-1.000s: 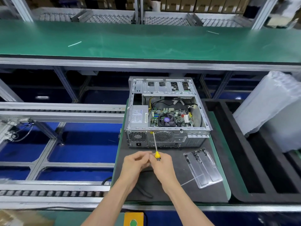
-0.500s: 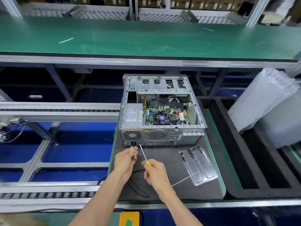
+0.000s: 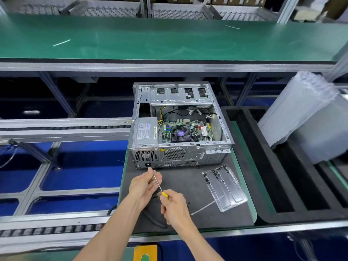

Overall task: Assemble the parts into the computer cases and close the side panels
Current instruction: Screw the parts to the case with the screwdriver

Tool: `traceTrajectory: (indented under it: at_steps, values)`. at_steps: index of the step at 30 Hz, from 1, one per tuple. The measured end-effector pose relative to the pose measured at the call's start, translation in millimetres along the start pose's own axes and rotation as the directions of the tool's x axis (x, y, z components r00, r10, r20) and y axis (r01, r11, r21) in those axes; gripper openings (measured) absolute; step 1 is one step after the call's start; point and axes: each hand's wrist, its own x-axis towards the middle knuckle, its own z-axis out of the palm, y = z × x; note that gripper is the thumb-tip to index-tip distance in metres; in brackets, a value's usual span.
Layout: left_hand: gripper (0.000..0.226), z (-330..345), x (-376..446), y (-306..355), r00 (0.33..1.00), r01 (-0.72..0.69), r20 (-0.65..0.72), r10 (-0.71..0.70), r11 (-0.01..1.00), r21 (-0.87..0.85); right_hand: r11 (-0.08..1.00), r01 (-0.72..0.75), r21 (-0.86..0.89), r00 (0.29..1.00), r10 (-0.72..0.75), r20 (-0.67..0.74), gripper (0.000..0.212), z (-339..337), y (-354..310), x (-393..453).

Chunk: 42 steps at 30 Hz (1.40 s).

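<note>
An open grey computer case (image 3: 188, 155) lies on its side on the dark mat (image 3: 184, 181), rear panel toward me, with the motherboard, fan and power supply showing inside. My right hand (image 3: 174, 208) grips the yellow handle of a thin screwdriver (image 3: 157, 182). The shaft points up and left toward the case's lower left rear corner. My left hand (image 3: 146, 184) pinches the shaft near its tip, just below the power socket. No side panel is on the case.
A clear plastic tray (image 3: 226, 191) with small black screws lies on the mat to the right, a white cable tie (image 3: 205, 206) beside it. Black foam trays (image 3: 282, 166) and bagged packaging (image 3: 308, 113) stand at right. Roller conveyor rails (image 3: 64, 127) run left. A green shelf (image 3: 169, 38) sits above.
The screwdriver tip has dropped from the case's rear fan grille to the lower left corner. My hands have moved apart, and the left one now holds the shaft.
</note>
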Motion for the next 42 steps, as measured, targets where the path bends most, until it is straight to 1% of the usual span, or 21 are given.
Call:
traceTrajectory:
  at_steps: [2,7,11,12,13,15,16,17,21,26,32,38,42]
  values:
    - [0.025,-1.7,3.3,0.4,1.000,-0.002,0.014,0.001,1.000,0.027,1.000,-0.007,-0.011,1.000,0.007,-0.007,0.024,0.0,-0.4,0.3]
    - [0.022,-4.4,10.6,7.6,0.999,0.004,0.035,-0.010,0.985,0.170,0.999,-0.030,-0.012,0.999,0.030,-0.027,0.023,3.1,-0.3,1.5]
    - [0.019,-3.1,15.6,13.0,0.999,0.052,-0.002,-0.053,0.968,0.245,0.994,-0.091,0.058,0.994,0.094,-0.048,0.019,10.0,1.8,0.8]
    - [0.018,-1.7,16.5,13.7,0.998,0.060,-0.019,-0.057,0.962,0.267,0.996,-0.081,0.032,0.993,0.084,-0.078,0.018,12.8,2.2,0.7]
    - [0.018,-0.3,18.0,13.9,0.998,0.063,-0.044,-0.053,0.956,0.285,0.997,-0.055,-0.048,0.991,0.049,-0.123,0.016,16.0,3.4,1.7]
    - [0.017,2.1,22.1,13.2,0.995,0.059,-0.090,-0.033,0.953,0.298,0.964,-0.025,-0.263,0.979,-0.031,-0.204,0.013,22.5,5.1,2.1]
    - [0.018,3.2,23.3,12.7,0.995,0.059,-0.096,-0.032,0.955,0.291,0.947,-0.027,-0.320,0.972,-0.050,-0.229,0.013,25.5,4.2,2.0]
    - [0.018,4.4,24.3,12.1,0.994,0.064,-0.098,-0.038,0.958,0.279,0.942,-0.029,-0.333,0.970,-0.054,-0.237,0.013,28.4,3.2,3.0]
    - [0.008,8.3,28.4,8.2,0.992,0.086,-0.105,-0.065,0.973,0.213,0.957,-0.076,-0.280,0.975,0.012,-0.221,0.019,35.9,-3.6,10.5]
    - [0.008,15.2,34.4,12.3,0.988,0.083,-0.151,-0.043,0.959,0.270,0.978,-0.141,-0.157,0.967,0.102,-0.232,0.012,39.4,-13.5,19.3]
    - [0.007,22.2,38.8,17.2,0.981,0.096,-0.190,-0.035,0.942,0.323,0.976,-0.150,-0.159,0.967,0.111,-0.228,0.010,36.7,-17.6,25.2]
    - [0.010,22.1,41.0,19.4,0.977,0.110,-0.209,-0.036,0.929,0.354,0.973,-0.159,-0.166,0.960,0.113,-0.257,0.007,38.8,-19.6,27.1]
    - [0.012,17.4,34.5,17.3,0.981,0.167,-0.169,-0.099,0.875,0.454,0.973,-0.192,-0.128,0.948,0.150,-0.280,0.010,42.1,-21.4,26.1]
